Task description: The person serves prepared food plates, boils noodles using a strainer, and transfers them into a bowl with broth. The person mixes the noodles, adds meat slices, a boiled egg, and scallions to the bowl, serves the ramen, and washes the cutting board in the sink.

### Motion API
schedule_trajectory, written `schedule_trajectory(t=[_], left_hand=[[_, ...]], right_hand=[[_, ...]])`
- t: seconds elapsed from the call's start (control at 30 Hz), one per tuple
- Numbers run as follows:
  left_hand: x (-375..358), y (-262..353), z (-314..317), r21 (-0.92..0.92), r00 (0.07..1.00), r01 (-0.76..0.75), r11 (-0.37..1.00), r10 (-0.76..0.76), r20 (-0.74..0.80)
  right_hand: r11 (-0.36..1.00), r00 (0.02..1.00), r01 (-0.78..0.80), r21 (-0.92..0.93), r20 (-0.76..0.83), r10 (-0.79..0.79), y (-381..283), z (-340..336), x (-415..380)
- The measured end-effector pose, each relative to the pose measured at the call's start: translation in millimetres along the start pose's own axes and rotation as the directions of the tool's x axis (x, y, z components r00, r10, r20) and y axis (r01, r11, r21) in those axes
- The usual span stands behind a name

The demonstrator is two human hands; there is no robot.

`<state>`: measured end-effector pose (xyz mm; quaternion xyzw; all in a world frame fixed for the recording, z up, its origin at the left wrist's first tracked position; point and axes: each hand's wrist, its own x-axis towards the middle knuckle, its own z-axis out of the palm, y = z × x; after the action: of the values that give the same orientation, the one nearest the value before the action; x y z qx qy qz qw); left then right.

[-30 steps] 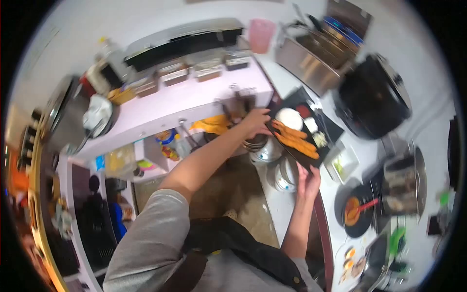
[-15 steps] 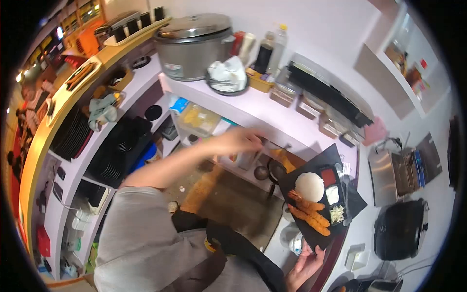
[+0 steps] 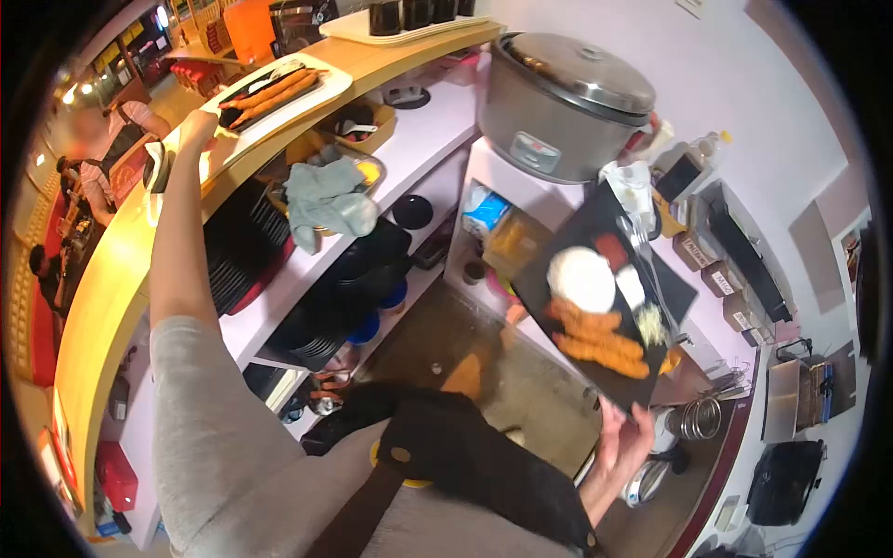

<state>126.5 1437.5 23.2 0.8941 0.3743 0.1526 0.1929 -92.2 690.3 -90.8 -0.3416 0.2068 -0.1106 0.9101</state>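
My right hand grips the near corner of a black square plate, held tilted in the air. On the plate sit a white rice mound, long breaded fried pieces, a small dish of red sauce, a white portion and shredded vegetable. A fork lies along its edge. My left hand is stretched to the yellow counter, its fingers curled at the near edge of a white tray. That tray carries a dark dish with long fried pieces.
A large rice cooker stands at the back. Below the yellow counter, shelves hold stacked black plates and a grey cloth. Labelled containers line the right shelf. People are beyond the counter.
My left hand has swung from above the middle out left to the tray on the counter. The view has turned left; my right hand still holds the black plate.
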Motion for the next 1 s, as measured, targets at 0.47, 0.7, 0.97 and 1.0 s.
schedule_trajectory(t=[0.47, 0.7, 0.97, 1.0], left_hand=[[-52, -7, -1, -0.800, 0.937, 0.347, 0.490, -0.146, 0.317], [-108, -25, -3, -0.871, 0.937, 0.146, 0.469, -0.348, -0.030], [-129, -19, 0, -0.612, 0.840, 0.231, 0.756, -0.473, -0.266], [-121, -51, 10, -0.355, 0.863, 0.268, 0.896, -0.387, -0.324]], right_hand=[[0.930, 0.805, -0.337, -0.143, 0.469, 0.364, 107, 277, 106], [0.795, 0.486, -0.501, -0.342, 0.649, 0.585, 154, 386, 189], [0.708, 0.132, -0.413, -0.573, 0.731, 0.669, 231, 479, 231], [0.685, 0.121, -0.421, -0.594, 0.712, 0.692, 241, 485, 233]])
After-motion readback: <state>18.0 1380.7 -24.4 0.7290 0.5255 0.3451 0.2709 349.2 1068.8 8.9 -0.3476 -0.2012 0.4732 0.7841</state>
